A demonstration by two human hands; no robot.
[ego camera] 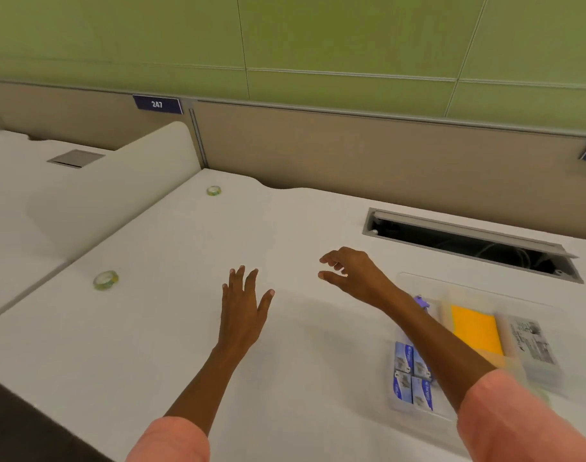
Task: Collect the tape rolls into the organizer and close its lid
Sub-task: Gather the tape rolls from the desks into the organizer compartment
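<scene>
Two tape rolls are lying flat on the white counter (171, 328): the nearer tape roll (106, 280), greenish with a clear centre, is sitting well to the left of the left grip (243, 296), and the farther tape roll (214, 190) is resting beyond and slightly left of that same grip, close to the counter's back edge. The organizer (531, 368), a clear compartmented box, is lying to the right of the right grip (350, 273), partly hidden under the right forearm; it is blurred, so whether its lid is open or down cannot be told. Inside it are showing blue-and-white small boxes (410, 375), a yellow pad (475, 328), a printed paper label (531, 341) and a small purple item (421, 301). The left grip is hovering over bare counter with fingers spread apart and palm down, holding nothing. The right grip is also empty, its thumb and fingers curled apart in a loose open claw. Both forearms are coming out of pink sleeves (518, 418). Beyond the right grip an open cable slot (468, 243) is cutting into the counter, and a tan partition (351, 151) with a blue tag reading 247 (157, 104) is standing behind.
</scene>
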